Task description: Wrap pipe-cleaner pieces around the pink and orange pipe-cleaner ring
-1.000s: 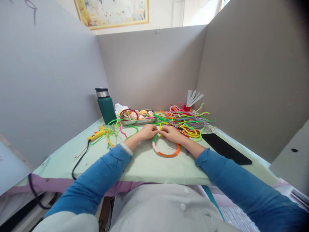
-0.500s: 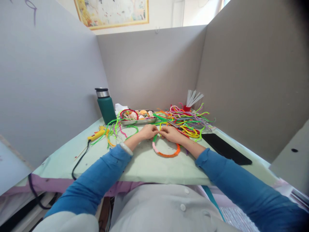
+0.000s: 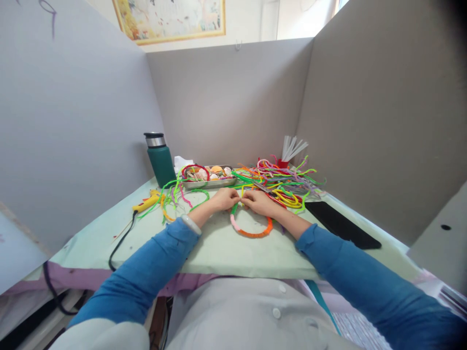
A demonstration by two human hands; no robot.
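Observation:
A ring wrapped in pipe cleaner [image 3: 254,234], orange at the front and pink and green on its left side, lies on the table before me. At its far side my left hand [image 3: 224,199] pinches near the green part. My right hand [image 3: 257,201] is closed beside it, thumb and fingers pressed together, the fingertips of both hands nearly touching. A bit of yellow pipe cleaner shows between them; its ends are hidden by my fingers. Just behind my right hand lie scissors [image 3: 263,188], partly covered.
Loose pipe cleaners [image 3: 288,177] are heaped at the back right beside a red cup of white sticks [image 3: 291,149]. A metal tray [image 3: 211,183] holds shells. Left are a green bottle [image 3: 160,163] and a corded yellow glue gun [image 3: 148,201]. A black flat object [image 3: 343,225] lies right.

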